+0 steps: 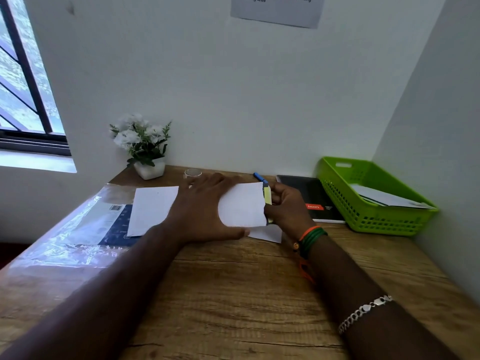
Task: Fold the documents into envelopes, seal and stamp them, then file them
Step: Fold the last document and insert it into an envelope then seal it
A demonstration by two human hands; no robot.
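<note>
- Here the left hand (205, 203) lies flat with straight, spread fingers, pressing down on a white paper envelope (155, 209) that rests on the wood-grain desk (233, 281), partly over a clear plastic packet with a dark blue printed sheet inside (104, 229).
- The right hand (285, 206) has its fingers curled round a small yellow glue stick (268, 201) held at the right end of the envelope, beside its raised white flap (242, 203); judging by this, the sealing step is in hand.
- Risk: the envelope sits half on the slick plastic packet, so a push from the glue stick could slide or skew it if the flat hand eases off.
- Risk: the raised flap could crease crooked or take glue unevenly, since it curves up and is not held down.
- Risk: a small clear glass (193, 174) stands just behind the left hand's fingertips and could be knocked.
- Near the right hand lie a blue pen (259, 177) and a black notebook with a red label (314, 198); further right, a lime-green slotted plastic basket (363, 216) already holds white envelopes.
- The desk sits in a white-walled corner, with a white-flowered plant in a white pot (145, 144), a barred window (23, 74) at left and a printed notice (278, 9) on the wall.
</note>
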